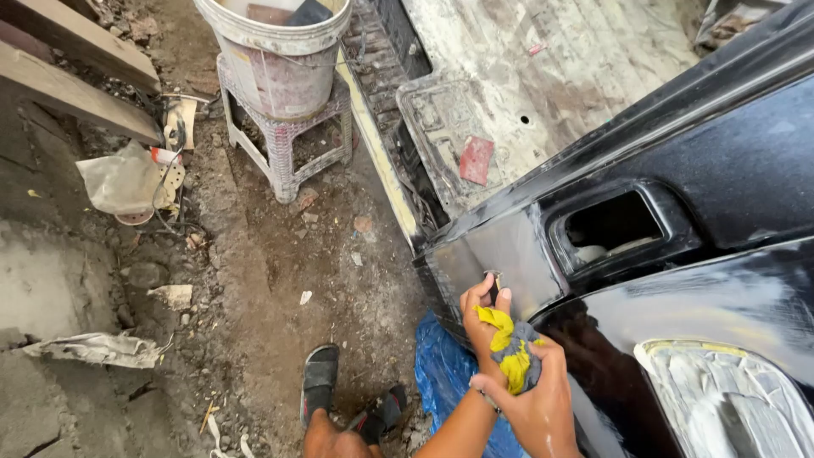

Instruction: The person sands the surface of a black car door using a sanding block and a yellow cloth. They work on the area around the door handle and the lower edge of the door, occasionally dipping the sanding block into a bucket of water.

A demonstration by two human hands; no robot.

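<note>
Against the black car panel (678, 170), the left hand (485, 318) pressed a small dark piece (493, 288) to the grey sanded patch, fingers pinched shut on it. Just below, the right hand (534, 399) was clamped on a yellow-and-grey rag (511, 348), touching the left. A blue plastic sheet (441, 373) lay under the panel's lower edge.

Bare forearms without sleeves, black slide sandals (320, 379) on both feet

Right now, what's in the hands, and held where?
A yellow-and-grey rag, bunched between both hands: the right hand grips its lower part, the left hand its top. The left fingers also pinch something small and dark.
</note>
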